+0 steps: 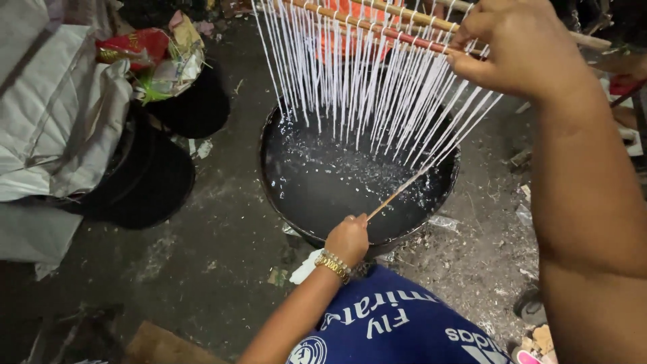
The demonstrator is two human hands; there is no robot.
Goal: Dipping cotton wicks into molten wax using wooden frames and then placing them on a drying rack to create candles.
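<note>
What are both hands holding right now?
Left hand: closed on a thin wooden stick.
Right hand: closed on a wooden rod hung with white strings.

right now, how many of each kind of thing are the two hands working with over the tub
Round black tub of dark liquid: 1
Thin wooden stick in the left hand, one end angled over the tub: 1
Wooden rods hung with white strings, held by the right hand: at least 3, some hidden
Total: at least 5

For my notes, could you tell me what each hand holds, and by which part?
The left hand pinches a thin stick by its lower end. The right hand grips the ends of the wooden rods hung with white strings.
</note>
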